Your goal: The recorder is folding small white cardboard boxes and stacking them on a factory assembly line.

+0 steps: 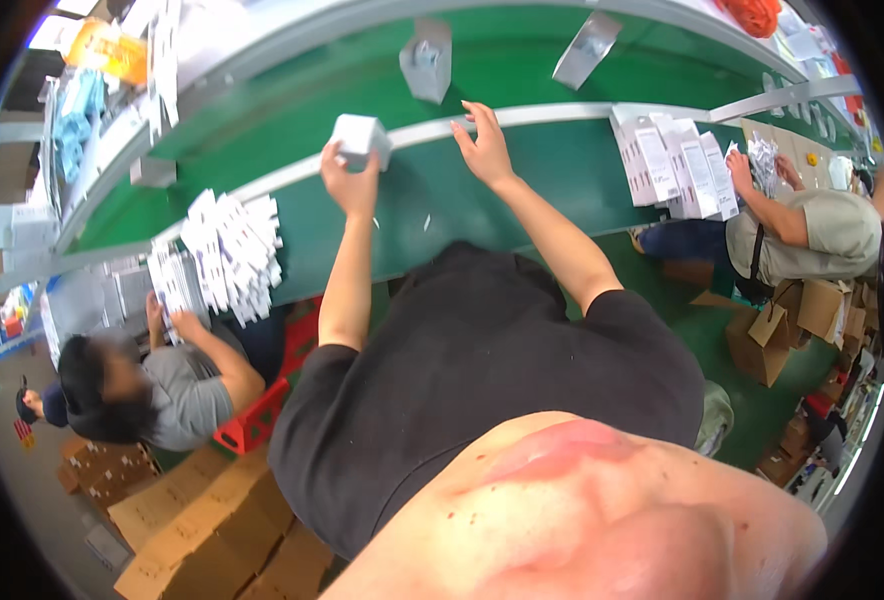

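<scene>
My left hand [350, 183] grips a small white box [359, 135] by its near side, over the white rail [417, 131] that runs along the green bench. My right hand [485, 150] reaches over the same rail with its fingers apart, holding nothing. Beyond that rail, on the green belt [502, 55], an open white carton [427, 65] with something clear or bluish inside stands closest to my right hand. Farther right on the belt lies another open carton [587, 50], tilted. Two small pale scraps [426, 222] lie on the near green surface [402, 240].
A pile of flat white cartons [232, 250] is at left, where a co-worker in grey [187, 390] handles some. White printed boxes [672, 165] stand at right, beside another co-worker [812, 230]. Brown cardboard boxes [212, 520] and a red crate [252, 418] are behind at lower left.
</scene>
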Motion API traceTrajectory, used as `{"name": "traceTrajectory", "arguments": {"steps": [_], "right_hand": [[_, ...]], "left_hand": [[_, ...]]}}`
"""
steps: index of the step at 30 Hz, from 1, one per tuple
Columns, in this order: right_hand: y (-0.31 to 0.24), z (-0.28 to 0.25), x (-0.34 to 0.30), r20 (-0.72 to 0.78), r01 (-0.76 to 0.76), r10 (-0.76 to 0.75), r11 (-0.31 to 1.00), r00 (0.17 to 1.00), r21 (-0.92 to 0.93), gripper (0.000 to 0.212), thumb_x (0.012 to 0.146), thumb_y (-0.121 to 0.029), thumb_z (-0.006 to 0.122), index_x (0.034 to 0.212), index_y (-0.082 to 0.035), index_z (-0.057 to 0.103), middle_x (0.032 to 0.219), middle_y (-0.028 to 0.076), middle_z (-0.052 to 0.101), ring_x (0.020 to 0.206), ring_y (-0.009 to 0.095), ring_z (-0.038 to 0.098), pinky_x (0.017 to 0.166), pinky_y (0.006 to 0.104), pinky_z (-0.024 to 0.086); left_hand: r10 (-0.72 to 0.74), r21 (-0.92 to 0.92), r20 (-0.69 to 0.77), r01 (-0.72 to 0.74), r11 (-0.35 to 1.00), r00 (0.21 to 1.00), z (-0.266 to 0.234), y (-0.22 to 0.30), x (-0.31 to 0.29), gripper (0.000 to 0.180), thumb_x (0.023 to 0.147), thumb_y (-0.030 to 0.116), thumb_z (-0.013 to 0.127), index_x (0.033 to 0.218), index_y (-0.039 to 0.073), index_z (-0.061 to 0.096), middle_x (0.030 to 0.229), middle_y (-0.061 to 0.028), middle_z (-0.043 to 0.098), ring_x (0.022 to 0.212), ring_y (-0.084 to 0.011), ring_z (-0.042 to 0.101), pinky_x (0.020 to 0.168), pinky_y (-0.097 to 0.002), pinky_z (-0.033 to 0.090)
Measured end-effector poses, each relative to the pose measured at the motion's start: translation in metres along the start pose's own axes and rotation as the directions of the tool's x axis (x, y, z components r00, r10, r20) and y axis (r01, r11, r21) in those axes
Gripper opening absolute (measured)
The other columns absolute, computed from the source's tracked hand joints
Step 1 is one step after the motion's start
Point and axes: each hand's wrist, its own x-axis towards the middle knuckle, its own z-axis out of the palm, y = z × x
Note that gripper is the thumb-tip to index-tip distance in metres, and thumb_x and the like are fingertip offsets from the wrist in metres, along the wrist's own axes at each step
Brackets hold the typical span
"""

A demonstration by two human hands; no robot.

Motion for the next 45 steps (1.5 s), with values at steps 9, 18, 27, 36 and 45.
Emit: {"name": "traceTrajectory", "arguments": {"steps": [9, 18, 27, 36, 45], "right_hand": [[-0.001, 0.050, 0.127, -0.137, -0.154, 0.129, 0.969, 0.982, -0.192, 0.083, 0.091, -0.046, 0.066, 0.147, 0.007, 0.035, 0.143, 0.025, 0.047, 0.124, 0.037, 0.054, 0.103, 0.0399, 0.046], [0.037, 0.098, 0.140, 0.009, -0.093, 0.093, 0.995, 0.996, -0.026, 0.054, 0.089, -0.012, 0.052, 0.142, -0.002, 0.043, 0.130, 0.026, 0.057, 0.112, 0.043, 0.059, 0.096, 0.0448, 0.048], [-0.042, 0.041, 0.003, 0.125, -0.235, 0.207, 0.930, 0.970, 0.282, 0.051, 0.094, -0.003, 0.047, 0.144, -0.001, 0.041, 0.129, 0.021, 0.056, 0.094, 0.029, 0.063, 0.081, 0.0357, 0.053], [-0.002, 0.009, -0.091, 0.081, 0.048, -0.064, 0.983, 0.995, 0.179, 0.043, 0.100, -0.011, 0.053, 0.142, -0.002, 0.048, 0.133, 0.013, 0.049, 0.096, 0.019, 0.057, 0.084, 0.0287, 0.050], [0.025, -0.004, -0.070, -0.147, 0.158, -0.204, 0.948, 0.968, -0.277, 0.040, 0.086, -0.022, 0.068, 0.121, -0.003, 0.063, 0.119, 0.013, 0.064, 0.109, 0.034, 0.057, 0.098, 0.0405, 0.045]], "left_hand": [[-0.344, 0.263, -0.059, 0.347, 0.900, 0.937, 0.012, -0.079, 0.145, 0.056, 0.071, 0.018, 0.077, 0.118, 0.007, 0.049, 0.123, -0.0146, 0.054, 0.112, -0.0341, 0.056, 0.096, -0.0416, 0.048], [-0.047, 0.814, -0.126, 0.131, 0.565, 0.991, -0.003, -0.074, 0.107, 0.069, 0.078, 0.028, 0.076, 0.136, 0.006, 0.047, 0.143, -0.0215, 0.046, 0.133, -0.0420, 0.045, 0.110, -0.0410, 0.038], [-0.039, -0.382, 0.293, 0.154, 0.911, 0.955, 0.028, 0.062, -0.010, 0.058, 0.092, 0.012, 0.063, 0.145, 0.003, 0.043, 0.143, -0.0175, 0.051, 0.131, -0.0312, 0.050, 0.111, -0.0386, 0.037], [-0.186, -0.349, 0.435, 0.356, 0.867, 0.881, 0.038, 0.068, -0.083, 0.045, 0.096, 0.008, 0.056, 0.140, 0.005, 0.049, 0.124, -0.0158, 0.060, 0.110, -0.0274, 0.058, 0.097, -0.0356, 0.046], [0.136, -0.342, 0.444, 0.027, 0.939, 0.886, 0.033, 0.092, -0.089, 0.035, 0.094, 0.014, 0.065, 0.128, 0.008, 0.065, 0.136, -0.0181, 0.052, 0.121, -0.0338, 0.054, 0.101, -0.0379, 0.045]]}}
